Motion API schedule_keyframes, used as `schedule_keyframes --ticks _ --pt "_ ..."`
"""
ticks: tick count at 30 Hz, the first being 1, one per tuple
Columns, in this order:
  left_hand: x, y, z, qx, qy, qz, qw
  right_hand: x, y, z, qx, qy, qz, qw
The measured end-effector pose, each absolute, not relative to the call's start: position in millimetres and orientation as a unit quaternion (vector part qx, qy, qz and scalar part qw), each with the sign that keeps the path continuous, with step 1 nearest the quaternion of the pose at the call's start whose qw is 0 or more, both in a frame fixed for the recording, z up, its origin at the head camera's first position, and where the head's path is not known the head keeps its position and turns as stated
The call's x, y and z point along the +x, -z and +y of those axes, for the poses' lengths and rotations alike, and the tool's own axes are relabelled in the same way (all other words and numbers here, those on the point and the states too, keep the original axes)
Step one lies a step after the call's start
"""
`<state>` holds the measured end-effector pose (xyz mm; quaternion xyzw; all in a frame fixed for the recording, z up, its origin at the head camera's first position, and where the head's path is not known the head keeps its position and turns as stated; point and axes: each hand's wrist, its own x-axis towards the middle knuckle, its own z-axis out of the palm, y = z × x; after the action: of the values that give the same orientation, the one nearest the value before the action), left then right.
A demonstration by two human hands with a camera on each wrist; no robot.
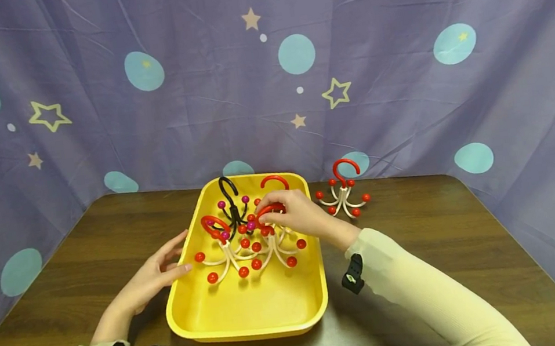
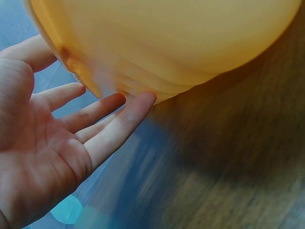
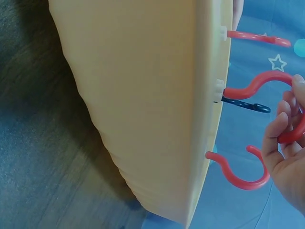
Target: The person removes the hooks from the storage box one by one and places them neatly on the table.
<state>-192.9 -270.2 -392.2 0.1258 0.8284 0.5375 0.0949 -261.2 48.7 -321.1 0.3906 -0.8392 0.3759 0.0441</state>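
Hanger (image 1: 272, 242) sits within the tray (image 1: 248, 311), its red hook (image 3: 259, 82) pinched by my right hand (image 1: 295, 210), presumably because that part stands uppermost, while my left hand (image 1: 154, 274), fingers (image 2: 121, 126) apart, lies at the tray's side, probably to steady it.

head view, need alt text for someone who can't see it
A person's right hand grips a red-hooked hanger at a yellow tub, the left hand at its left rim. In the tub are a black hanger and two more red-hooked hangers; a fifth hanger stands on the wooden table to the right.
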Motion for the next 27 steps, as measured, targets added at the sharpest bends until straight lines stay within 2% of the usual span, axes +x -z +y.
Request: schedule_keyframes --ticks 22,27 --pt "-192.6 392.4 -271.0 0.13 -0.543 0.824 0.097 -255.5 302.5 52.3 0.391 -0.371 -0.841 0.055" --pt "-192.5 391.8 -270.2 0.128 -0.54 0.826 0.096 -256.5 297.3 52.8 0.408 -0.386 -0.824 0.076"
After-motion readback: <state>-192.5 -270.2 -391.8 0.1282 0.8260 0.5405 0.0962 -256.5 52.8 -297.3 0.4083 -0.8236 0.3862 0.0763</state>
